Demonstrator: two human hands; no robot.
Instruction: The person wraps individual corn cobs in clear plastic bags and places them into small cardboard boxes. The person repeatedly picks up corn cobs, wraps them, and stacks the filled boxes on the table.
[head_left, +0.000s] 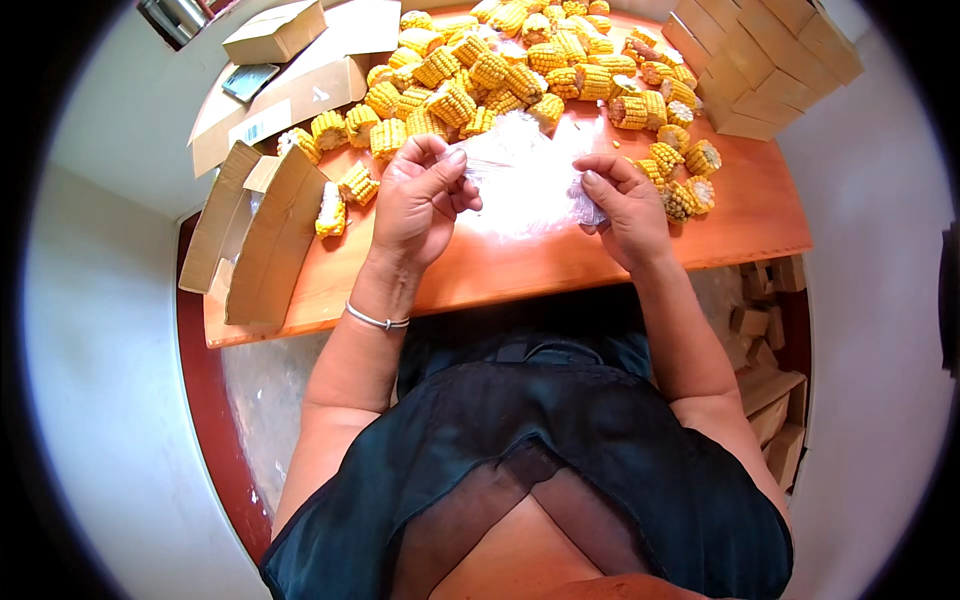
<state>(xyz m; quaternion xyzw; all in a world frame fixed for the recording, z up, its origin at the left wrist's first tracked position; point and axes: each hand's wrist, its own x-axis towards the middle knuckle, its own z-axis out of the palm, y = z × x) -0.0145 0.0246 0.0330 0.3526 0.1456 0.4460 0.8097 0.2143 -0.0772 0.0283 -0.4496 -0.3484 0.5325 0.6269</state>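
Clear plastic film or bags (525, 187), bright with glare, stretch between my two hands over the wooden table (480, 262). My left hand (424, 191) pinches one side between thumb and fingers. The other side is gripped by my right hand (619, 202), thumb against fingertips. How many layers there are cannot be told. A large heap of cut yellow corn cob pieces (450, 105) lies just beyond my hands. A few pieces (330, 210) sit left of my left hand, and several more (679, 199) lie close to my right hand.
An open cardboard box (277, 240) stands at the table's left edge. Behind it are flattened cardboard (307, 90), a phone-like flat item (250, 81) and a closed carton (274, 34). Small cartons (772, 67) are stacked at the back right. More boxes (772, 405) lie on the floor at right.
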